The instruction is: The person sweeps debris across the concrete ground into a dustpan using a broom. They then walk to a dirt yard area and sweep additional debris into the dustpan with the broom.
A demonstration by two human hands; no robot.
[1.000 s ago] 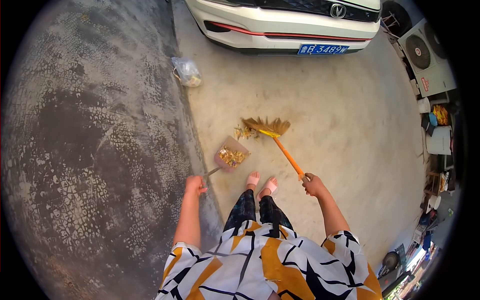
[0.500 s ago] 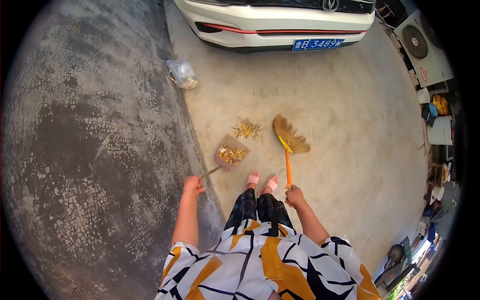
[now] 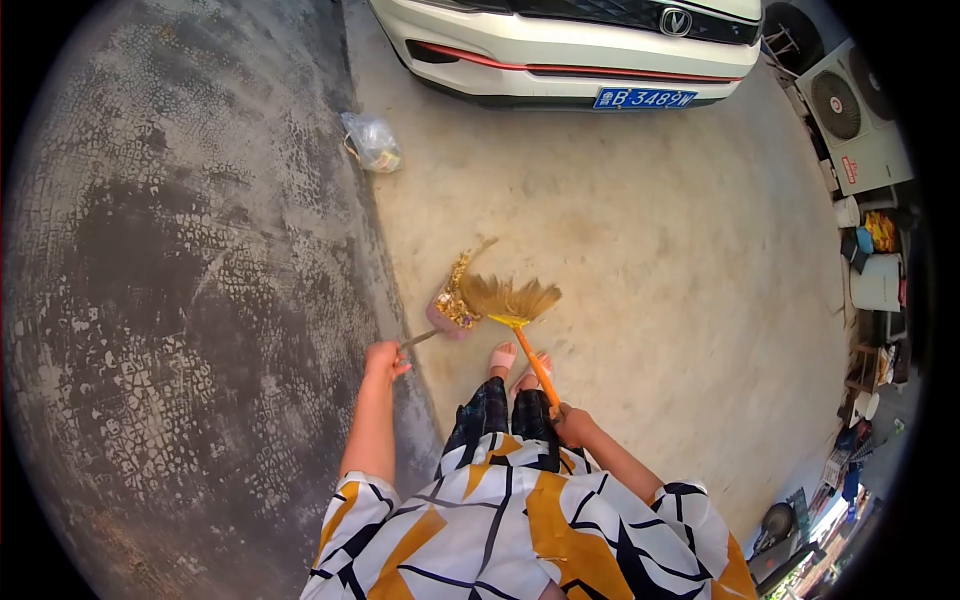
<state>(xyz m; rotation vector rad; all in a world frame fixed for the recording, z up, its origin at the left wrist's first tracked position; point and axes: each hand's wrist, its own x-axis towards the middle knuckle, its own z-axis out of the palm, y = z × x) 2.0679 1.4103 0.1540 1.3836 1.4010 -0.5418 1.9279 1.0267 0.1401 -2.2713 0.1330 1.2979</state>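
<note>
Outdoor concrete ground (image 3: 640, 250), pale and dusty, meets a darker cracked asphalt strip (image 3: 180, 300) on the left. The dustpan (image 3: 447, 318) sits on the concrete right by that seam, just ahead of the person's feet (image 3: 520, 365) in pink slippers, and it is loaded with yellow-gold litter (image 3: 456, 295) that spills up along its front edge. The broom (image 3: 510, 300) has its straw head pressed against the pan's mouth, bristles fanned out and touching the litter; its orange handle runs back and down to the right.

Hands: the left hand (image 3: 383, 357) is closed in a fist around the dustpan's thin grey handle, arm straight down. The right hand (image 3: 570, 422) is wrapped shut around the lower end of the orange broom handle, close to the body, just right of the knees.

Further out — a clear plastic bag (image 3: 372, 142) with something inside lies on the seam, well apart from the pan. A white car (image 3: 570, 40) with a blue plate is parked at the top. Air-conditioner units (image 3: 850, 110) and buckets and clutter (image 3: 878, 270) line the right edge. The person wears a white, black and orange patterned top (image 3: 520, 530).
</note>
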